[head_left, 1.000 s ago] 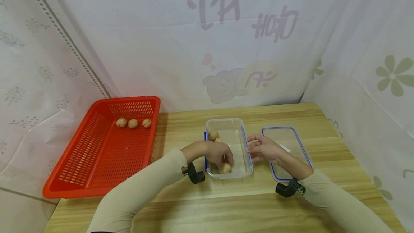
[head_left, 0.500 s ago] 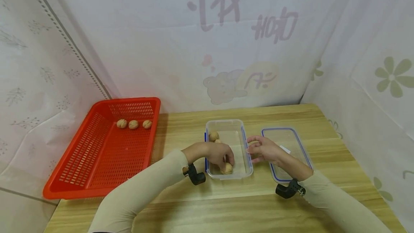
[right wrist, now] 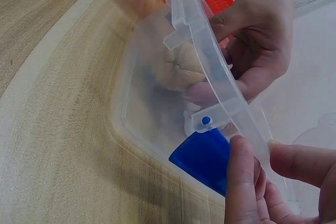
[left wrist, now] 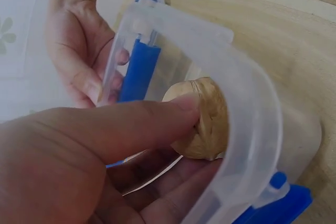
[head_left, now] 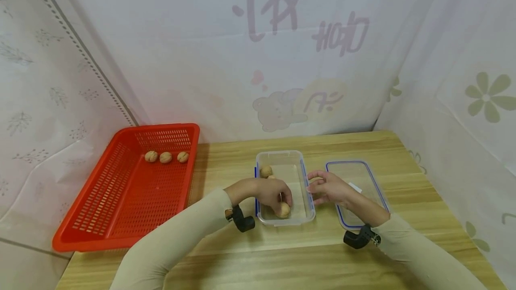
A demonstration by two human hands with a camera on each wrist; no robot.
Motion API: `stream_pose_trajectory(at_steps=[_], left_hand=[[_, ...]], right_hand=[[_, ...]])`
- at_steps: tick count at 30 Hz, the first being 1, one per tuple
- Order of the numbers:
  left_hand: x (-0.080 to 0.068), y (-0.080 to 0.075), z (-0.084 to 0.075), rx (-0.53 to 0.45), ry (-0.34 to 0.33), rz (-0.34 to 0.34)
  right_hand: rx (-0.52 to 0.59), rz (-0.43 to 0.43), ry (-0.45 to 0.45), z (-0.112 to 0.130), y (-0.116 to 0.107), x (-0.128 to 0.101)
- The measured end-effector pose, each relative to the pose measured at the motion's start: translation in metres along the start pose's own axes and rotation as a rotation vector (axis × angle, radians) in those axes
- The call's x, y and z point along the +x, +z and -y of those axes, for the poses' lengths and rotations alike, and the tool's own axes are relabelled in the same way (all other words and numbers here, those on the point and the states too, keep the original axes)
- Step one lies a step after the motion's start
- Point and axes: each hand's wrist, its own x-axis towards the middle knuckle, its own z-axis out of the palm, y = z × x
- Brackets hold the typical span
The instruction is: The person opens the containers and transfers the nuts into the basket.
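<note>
Inside the box (head_left: 300,164) left hand (head_left: 269,191) is pinching a walnut (head_left: 283,210), right hand (head_left: 328,187) is gripping the rim, steadying it

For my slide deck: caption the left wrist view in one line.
Left hand pinches a walnut inside a clear plastic box, while the right hand steadies its far wall.

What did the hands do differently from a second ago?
Almost nothing. The left hand still holds the walnut low inside the clear container, maybe a bit off the near wall. The right hand still steadies the container's right rim. Lid, red basket and its three walnuts stayed put.
</note>
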Motion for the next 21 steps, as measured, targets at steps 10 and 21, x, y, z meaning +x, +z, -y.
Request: stream_pose_trajectory(at_steps=[10,21], left_hand=[[-0.013,-0.017,0.0,-0.094,0.04,-0.049],[-0.037,-0.04,-0.002,-0.173,0.139,-0.172]], right_hand=[[0.005,0.02,-0.011,0.003,0.002,-0.003],[0.01,0.016,-0.005,0.004,0.003,-0.003]])
